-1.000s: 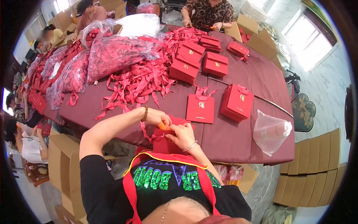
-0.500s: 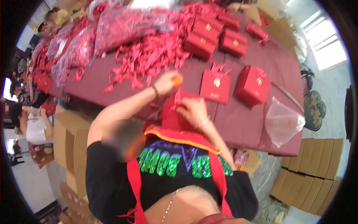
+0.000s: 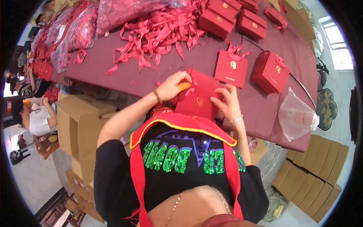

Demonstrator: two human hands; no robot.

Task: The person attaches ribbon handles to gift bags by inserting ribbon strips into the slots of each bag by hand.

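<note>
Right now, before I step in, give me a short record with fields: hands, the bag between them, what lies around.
Left hand: fingers curled at the left side of the red bag, orange cover on one finger; grip unclear
Right hand: thumb and fingers parted at the bag's right side
Bag: gold logo facing up, close to the wearer's body
Beyond the hands: loose red ribbons on the table
To the right: ribbon-handled bag, bag stack, clear plastic bag
</note>
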